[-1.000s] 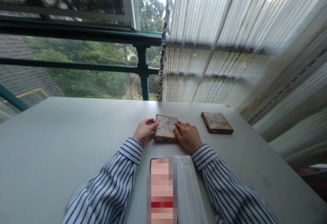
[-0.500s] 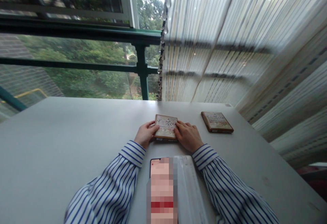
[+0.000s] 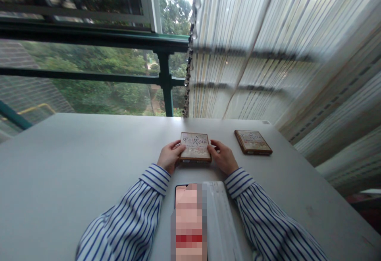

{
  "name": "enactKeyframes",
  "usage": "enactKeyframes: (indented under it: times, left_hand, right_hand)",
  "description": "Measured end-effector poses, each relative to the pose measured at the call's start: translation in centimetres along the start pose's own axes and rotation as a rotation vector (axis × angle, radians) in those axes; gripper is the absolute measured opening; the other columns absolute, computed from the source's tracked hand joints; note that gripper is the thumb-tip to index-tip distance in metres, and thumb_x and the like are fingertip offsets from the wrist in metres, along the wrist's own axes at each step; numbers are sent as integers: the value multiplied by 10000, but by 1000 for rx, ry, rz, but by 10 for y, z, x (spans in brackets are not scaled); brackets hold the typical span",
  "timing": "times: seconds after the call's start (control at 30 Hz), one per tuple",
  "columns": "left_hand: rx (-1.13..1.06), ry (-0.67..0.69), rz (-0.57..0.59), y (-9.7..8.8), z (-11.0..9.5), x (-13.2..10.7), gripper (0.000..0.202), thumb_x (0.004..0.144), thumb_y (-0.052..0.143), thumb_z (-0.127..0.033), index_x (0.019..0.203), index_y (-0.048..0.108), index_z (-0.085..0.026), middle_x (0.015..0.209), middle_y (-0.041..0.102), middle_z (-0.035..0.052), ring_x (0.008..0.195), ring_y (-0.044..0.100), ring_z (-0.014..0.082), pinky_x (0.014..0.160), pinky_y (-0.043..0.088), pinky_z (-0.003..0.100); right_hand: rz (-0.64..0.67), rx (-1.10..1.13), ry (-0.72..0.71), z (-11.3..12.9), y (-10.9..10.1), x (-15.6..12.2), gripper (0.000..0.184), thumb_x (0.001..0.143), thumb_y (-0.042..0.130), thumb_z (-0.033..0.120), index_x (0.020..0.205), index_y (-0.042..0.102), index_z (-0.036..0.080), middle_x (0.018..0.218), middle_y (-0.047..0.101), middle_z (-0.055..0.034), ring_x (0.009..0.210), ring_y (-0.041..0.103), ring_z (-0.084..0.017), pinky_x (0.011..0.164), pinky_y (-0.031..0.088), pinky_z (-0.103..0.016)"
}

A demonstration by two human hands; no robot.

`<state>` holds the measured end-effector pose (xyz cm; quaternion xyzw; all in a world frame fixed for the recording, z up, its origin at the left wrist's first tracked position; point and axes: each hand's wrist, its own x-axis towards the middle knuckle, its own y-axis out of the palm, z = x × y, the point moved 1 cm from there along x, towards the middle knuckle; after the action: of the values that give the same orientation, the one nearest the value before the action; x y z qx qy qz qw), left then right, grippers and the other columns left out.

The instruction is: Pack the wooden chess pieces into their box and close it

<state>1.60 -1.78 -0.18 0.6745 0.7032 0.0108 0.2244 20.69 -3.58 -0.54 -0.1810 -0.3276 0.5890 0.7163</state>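
A flat square box with a brown rim and pale printed lid lies on the white table in front of me. My left hand grips its left edge, fingers curled round it. At the box's right edge my right hand holds on with bent fingers. Both arms wear blue-and-white striped sleeves. A second box of the same kind lies apart to the right, untouched.
A phone with a blurred screen stands against a white stand near my chest. Behind the table are a window with a green railing and a striped curtain on the right.
My right hand slid off the lid to the box's right edge, uncovering the whole lid. My left hand kept its hold on the left edge.
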Motion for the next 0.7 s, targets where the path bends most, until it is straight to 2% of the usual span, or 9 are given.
enactKeyframes:
  times: [0.13,0.23,0.3,0.4,0.53,0.7]
  left_hand:
    - [-20,-12,33,0,0,-1,402,698,619,-108,1091,534,-86,915,652,118,610,612,114,474,462,184]
    - [-57,-29,44,0,-1,-2,416,675,633,-105,1079,536,-88,896,651,114,608,615,121,474,464,194]
    - [-73,-41,47,0,-1,-3,429,661,638,-100,1077,535,-96,875,652,104,597,615,120,475,465,198]
    - [-108,-65,79,1,-2,-5,411,658,615,-89,1062,540,-105,827,656,85,585,613,119,468,460,194]
    - [-146,-94,160,3,-4,-6,276,671,537,-88,942,590,-88,748,658,68,568,609,122,434,445,185]
    - [-55,-124,58,1,-5,-5,155,709,535,-155,822,602,-73,638,645,62,510,592,121,435,456,197]
  right_hand:
    - [48,471,249,1,1,3,404,768,535,329,1100,545,98,835,670,-78,661,605,-138,572,481,-243]
    - [128,788,365,8,2,1,280,761,547,283,968,607,104,717,661,-36,549,572,-107,477,462,-207]
    - [162,922,408,12,2,-1,197,746,567,248,874,635,115,668,649,-17,505,548,-89,446,445,-189]
    - [164,1016,457,15,0,-2,134,718,602,210,806,645,119,587,619,4,450,511,-67,398,405,-160]
    - [170,1046,463,19,-3,-4,124,706,617,208,784,646,116,561,605,6,436,502,-59,397,406,-151]
    - [175,1024,491,23,-4,-5,112,708,606,166,798,645,114,616,639,-19,480,550,-74,417,436,-148]
